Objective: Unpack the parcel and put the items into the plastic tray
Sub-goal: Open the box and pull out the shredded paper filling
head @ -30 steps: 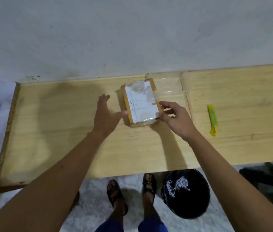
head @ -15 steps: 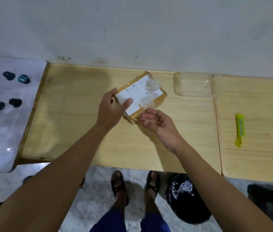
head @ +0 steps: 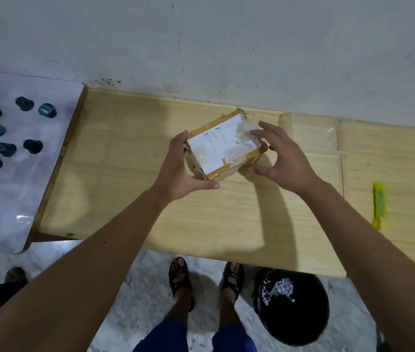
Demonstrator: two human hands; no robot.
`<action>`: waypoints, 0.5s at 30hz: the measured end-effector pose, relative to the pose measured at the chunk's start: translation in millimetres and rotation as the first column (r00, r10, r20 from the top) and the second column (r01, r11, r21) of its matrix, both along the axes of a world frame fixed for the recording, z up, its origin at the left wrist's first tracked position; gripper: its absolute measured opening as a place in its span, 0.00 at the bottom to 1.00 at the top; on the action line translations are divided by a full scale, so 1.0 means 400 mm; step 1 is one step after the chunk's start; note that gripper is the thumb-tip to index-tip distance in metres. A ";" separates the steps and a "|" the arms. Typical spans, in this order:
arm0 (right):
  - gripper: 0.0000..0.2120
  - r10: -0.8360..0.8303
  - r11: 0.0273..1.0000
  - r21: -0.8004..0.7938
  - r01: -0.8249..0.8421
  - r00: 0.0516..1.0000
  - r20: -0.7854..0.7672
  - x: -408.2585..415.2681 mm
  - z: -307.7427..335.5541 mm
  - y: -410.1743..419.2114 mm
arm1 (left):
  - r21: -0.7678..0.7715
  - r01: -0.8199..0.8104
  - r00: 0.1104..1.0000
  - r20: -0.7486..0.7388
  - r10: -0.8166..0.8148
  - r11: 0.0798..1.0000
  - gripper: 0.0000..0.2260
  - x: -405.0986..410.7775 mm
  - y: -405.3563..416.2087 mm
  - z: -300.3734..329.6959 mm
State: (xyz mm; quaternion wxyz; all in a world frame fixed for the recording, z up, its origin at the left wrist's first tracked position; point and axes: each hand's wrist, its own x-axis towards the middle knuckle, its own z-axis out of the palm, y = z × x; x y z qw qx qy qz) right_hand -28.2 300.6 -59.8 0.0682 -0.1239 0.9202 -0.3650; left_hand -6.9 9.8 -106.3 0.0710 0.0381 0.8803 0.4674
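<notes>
The parcel (head: 223, 146) sits mid-frame, label up, long axis running lower left to upper right. The left hand (head: 179, 168) grips its left end; the right hand (head: 281, 158) hovers spread open at its right end.

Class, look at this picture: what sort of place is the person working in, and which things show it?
Probably a plain packing or sorting room: a bare wooden table against a scuffed wall, a taped parcel, a yellow box cutter, and a black bin on the floor.
</notes>
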 end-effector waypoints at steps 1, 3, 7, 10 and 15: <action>0.40 0.057 0.998 0.033 -0.057 0.998 0.013 -0.014 -0.002 0.002 | -0.005 0.009 1.000 -0.011 -0.009 1.000 0.68 0.001 -0.001 -0.002; 0.37 0.110 0.993 0.049 -0.109 0.994 -0.008 -0.039 -0.006 0.007 | -0.010 0.007 1.000 -0.020 -0.007 1.000 0.66 0.001 -0.003 -0.004; 0.24 0.157 0.985 0.092 -0.145 0.979 -0.131 -0.072 0.017 0.020 | -0.029 0.022 0.999 -0.030 -0.022 0.999 0.64 -0.002 -0.008 0.004; 0.18 0.190 0.981 0.087 -0.175 0.959 -0.210 -0.090 0.058 0.014 | -0.049 0.044 0.998 -0.045 -0.047 0.998 0.63 -0.011 -0.017 0.011; 0.09 0.064 0.994 -0.065 -0.088 0.951 -0.302 -0.160 0.107 -0.013 | -0.059 0.101 0.994 -0.045 -0.104 0.993 0.60 -0.031 -0.025 0.029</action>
